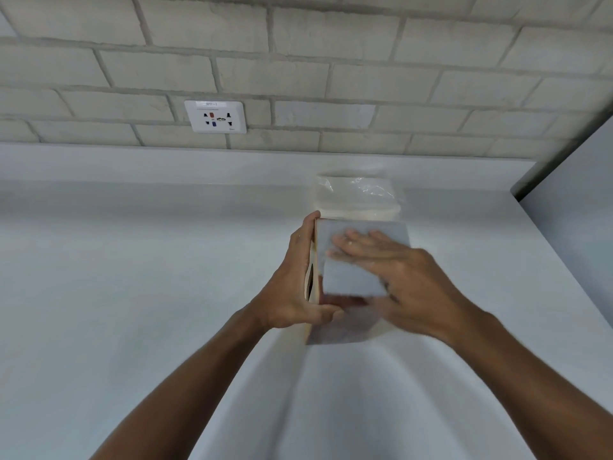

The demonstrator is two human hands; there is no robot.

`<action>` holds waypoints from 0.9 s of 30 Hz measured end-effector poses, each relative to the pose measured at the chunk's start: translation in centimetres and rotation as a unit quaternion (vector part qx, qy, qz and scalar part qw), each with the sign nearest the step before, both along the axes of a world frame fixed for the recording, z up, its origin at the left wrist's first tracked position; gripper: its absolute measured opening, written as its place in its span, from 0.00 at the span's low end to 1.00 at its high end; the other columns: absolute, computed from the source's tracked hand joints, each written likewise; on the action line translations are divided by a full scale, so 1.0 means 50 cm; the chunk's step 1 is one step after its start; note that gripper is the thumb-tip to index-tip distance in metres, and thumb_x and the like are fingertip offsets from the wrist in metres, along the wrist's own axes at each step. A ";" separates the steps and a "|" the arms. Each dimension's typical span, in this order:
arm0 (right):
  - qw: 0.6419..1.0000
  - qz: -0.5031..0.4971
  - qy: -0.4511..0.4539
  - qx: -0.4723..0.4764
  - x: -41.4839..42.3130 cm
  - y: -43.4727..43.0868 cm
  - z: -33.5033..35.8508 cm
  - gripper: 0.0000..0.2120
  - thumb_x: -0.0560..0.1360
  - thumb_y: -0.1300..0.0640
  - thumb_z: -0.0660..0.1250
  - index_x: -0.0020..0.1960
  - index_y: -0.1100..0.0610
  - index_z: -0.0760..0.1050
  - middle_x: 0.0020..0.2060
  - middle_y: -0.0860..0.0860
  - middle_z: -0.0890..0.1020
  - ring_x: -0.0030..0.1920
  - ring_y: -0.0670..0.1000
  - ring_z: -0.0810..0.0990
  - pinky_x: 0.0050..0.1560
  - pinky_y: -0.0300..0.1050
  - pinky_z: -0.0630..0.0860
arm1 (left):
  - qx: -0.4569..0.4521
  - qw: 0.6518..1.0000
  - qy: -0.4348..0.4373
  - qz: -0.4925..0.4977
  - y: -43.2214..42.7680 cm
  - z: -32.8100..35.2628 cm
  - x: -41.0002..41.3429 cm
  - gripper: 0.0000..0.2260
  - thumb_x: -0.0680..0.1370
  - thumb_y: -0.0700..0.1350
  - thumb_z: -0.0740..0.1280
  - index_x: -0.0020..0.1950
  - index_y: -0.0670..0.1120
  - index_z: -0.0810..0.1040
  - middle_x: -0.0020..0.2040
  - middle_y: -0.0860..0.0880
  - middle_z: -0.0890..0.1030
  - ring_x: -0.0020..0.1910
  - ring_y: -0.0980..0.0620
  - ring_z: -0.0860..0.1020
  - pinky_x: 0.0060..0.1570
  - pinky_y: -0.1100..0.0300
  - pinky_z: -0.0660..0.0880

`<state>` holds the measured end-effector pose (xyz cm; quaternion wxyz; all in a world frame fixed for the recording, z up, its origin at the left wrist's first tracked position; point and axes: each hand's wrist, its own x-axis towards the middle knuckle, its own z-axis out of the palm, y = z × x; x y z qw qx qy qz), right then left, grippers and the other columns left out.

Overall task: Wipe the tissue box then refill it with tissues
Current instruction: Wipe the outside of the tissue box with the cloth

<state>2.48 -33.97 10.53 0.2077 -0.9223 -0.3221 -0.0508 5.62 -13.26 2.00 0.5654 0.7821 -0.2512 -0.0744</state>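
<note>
Tissue box [315, 257] on white counter [132, 293], being wiped
Left hand [292, 287] grips its slotted left side; right hand [398, 270], fingers flat, presses grey cloth [351, 277] onto top face; tissue pack [356, 197] just behind

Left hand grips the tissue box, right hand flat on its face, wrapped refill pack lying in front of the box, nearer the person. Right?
Not the pack: the head view shows the wrapped refill pack behind the tissue box, toward the wall. The left hand does grip the box, and the right hand lies flat on its face.
</note>
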 end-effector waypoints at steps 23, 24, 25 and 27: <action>0.979 0.054 -0.196 0.025 -0.072 -0.023 -0.079 0.19 0.77 0.59 0.63 0.67 0.59 0.73 0.69 0.54 0.73 0.71 0.54 0.69 0.68 0.60 0.69 | -0.005 1.000 0.024 0.000 0.002 0.004 -0.001 0.64 0.60 0.58 0.82 0.84 0.51 0.44 0.78 0.46 0.62 0.78 0.47 0.65 0.77 0.42 0.65; 0.979 0.035 -0.199 0.041 -0.074 -0.045 -0.085 0.17 0.79 0.59 0.61 0.67 0.60 0.74 0.68 0.55 0.74 0.71 0.55 0.70 0.66 0.61 0.70 | -0.015 1.000 0.019 -0.002 0.002 0.007 -0.005 0.61 0.61 0.58 0.81 0.83 0.55 0.44 0.79 0.50 0.60 0.80 0.49 0.62 0.79 0.47 0.62; 0.978 0.018 -0.200 0.058 -0.078 -0.065 -0.092 0.16 0.80 0.59 0.59 0.66 0.61 0.74 0.67 0.56 0.75 0.70 0.56 0.71 0.64 0.62 0.72 | -0.025 1.000 0.010 -0.004 0.001 0.010 -0.009 0.59 0.61 0.60 0.80 0.82 0.59 0.44 0.80 0.52 0.59 0.81 0.50 0.59 0.80 0.52 0.61; 0.975 -0.006 -0.205 0.091 -0.091 -0.080 -0.103 0.16 0.81 0.58 0.58 0.64 0.63 0.75 0.65 0.58 0.76 0.68 0.57 0.73 0.62 0.62 0.74 | -0.038 0.999 0.003 -0.008 -0.005 0.017 -0.012 0.57 0.62 0.65 0.80 0.80 0.64 0.45 0.79 0.55 0.60 0.81 0.50 0.59 0.78 0.58 0.61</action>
